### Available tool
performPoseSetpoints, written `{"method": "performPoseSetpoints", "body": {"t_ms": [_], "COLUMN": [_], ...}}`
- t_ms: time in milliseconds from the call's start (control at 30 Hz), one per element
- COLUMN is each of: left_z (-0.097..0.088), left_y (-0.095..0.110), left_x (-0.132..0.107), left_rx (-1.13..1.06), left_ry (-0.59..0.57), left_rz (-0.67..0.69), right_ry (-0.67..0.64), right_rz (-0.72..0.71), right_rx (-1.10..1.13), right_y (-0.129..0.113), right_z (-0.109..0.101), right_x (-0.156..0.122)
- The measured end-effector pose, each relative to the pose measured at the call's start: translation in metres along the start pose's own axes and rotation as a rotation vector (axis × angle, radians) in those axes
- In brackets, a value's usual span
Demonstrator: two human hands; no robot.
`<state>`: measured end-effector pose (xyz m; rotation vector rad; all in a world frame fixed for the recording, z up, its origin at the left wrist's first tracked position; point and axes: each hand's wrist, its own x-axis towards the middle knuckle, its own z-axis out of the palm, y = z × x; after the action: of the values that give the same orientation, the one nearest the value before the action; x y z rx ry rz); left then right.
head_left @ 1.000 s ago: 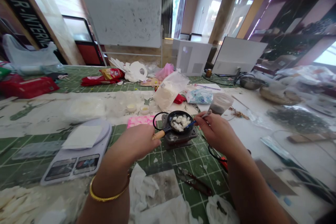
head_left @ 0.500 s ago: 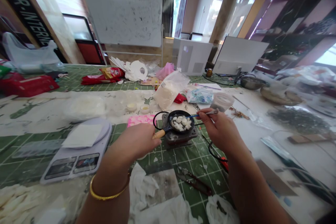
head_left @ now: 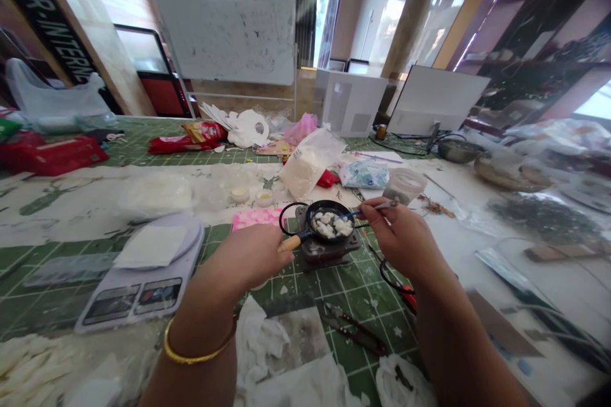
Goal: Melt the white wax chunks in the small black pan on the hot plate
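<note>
A small black frying pan [head_left: 329, 205] rests on a little dark hot plate [head_left: 324, 253]. My left hand [head_left: 255, 254] is closed around the pan's wooden handle [head_left: 289, 243]. White lumps [head_left: 341, 227] lie in the pan, with dark bottom showing between them. In my right hand [head_left: 398, 232], a thin stick with a blue end [head_left: 352, 213] is pinched, its tip among the lumps. What the tip looks like is hidden. A pink mould [head_left: 258, 217] lies just behind my left hand.
Left of my arm stands a white kitchen scale [head_left: 143, 273] with a paper on it. Thread snips [head_left: 356, 331] and crumpled tissue [head_left: 260, 337] lie in front. Behind the pan are a bag of white pellets [head_left: 308, 168] and a plastic cup [head_left: 405, 184].
The white lumps in the pan have shifted and spread, showing more of the dark bottom. The stick's tip has moved slightly; both hands stay almost in place.
</note>
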<state>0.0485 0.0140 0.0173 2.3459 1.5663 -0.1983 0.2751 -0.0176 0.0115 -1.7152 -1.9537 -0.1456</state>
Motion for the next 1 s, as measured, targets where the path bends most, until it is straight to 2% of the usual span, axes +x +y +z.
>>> {"method": "performPoseSetpoints", "body": {"t_ms": [67, 200, 367, 567, 733, 867, 1000], "left_z": [0.000, 0.000, 0.000, 0.001, 0.000, 0.000, 0.001], "left_y": [0.000, 0.000, 0.000, -0.001, 0.001, 0.001, 0.001], "left_x": [0.000, -0.001, -0.001, 0.000, -0.001, -0.001, -0.001], "left_rx": [0.010, 0.005, 0.003, 0.000, 0.004, 0.000, 0.007], "left_ry": [-0.005, -0.004, 0.000, -0.002, 0.003, -0.003, 0.006], "left_rz": [0.001, -0.013, 0.003, -0.003, 0.004, -0.008, -0.013], "right_ry": [0.013, -0.089, -0.049, -0.151, -0.089, -0.155, -0.111], "right_rz": [0.010, -0.020, -0.015, -0.040, -0.021, -0.069, -0.040], "right_rx": [-0.046, -0.014, 0.031, 0.057, 0.058, 0.131, 0.062], "right_y": [0.001, 0.000, -0.001, -0.006, -0.009, -0.011, -0.010], "right_z": [0.000, 0.003, -0.003, -0.003, -0.002, -0.002, 0.001], "right_x": [0.001, 0.002, -0.001, -0.001, -0.002, -0.002, 0.000]}}
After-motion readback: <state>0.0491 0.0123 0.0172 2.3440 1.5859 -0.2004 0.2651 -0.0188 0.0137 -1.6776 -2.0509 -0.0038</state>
